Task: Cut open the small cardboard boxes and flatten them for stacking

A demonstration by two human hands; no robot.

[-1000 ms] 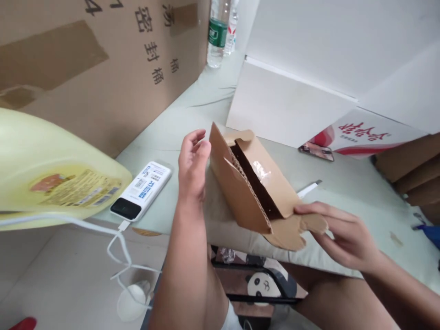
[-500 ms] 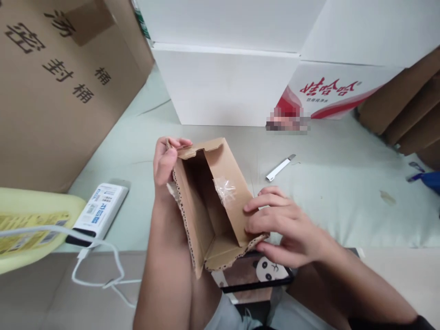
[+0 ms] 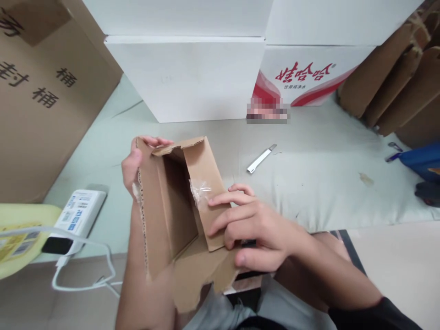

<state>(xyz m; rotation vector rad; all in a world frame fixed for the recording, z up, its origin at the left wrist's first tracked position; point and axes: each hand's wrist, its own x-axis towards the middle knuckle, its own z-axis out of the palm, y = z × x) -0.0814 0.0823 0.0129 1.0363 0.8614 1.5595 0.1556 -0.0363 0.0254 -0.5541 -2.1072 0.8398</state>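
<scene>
A small brown cardboard box [image 3: 182,261] is tilted above my lap, its open top facing me and its inside bare. My left hand [image 3: 133,166] grips the far left edge, thumb on the outer flap and fingers behind it. Clear tape [image 3: 200,191] clings, crumpled, to the right flap. My right hand [image 3: 254,229] holds the right side, fingers lying over that flap and thumb by the near torn flap. Beyond the box, a white utility knife [image 3: 260,159] lies on the pale green surface with its blade tip out.
White cartons [image 3: 185,82] are stacked at the back, one with red lettering. A big brown carton [image 3: 51,110] stands at left, near a white power bank [image 3: 80,215] with a cable and a yellow bottle [image 3: 27,238]. Folded cardboard [image 3: 388,82] and a blue item [image 3: 421,160] sit at right.
The box and both hands have shifted left in view, as has the whole scene. The left and near flaps are now spread wider, showing more of the inside.
</scene>
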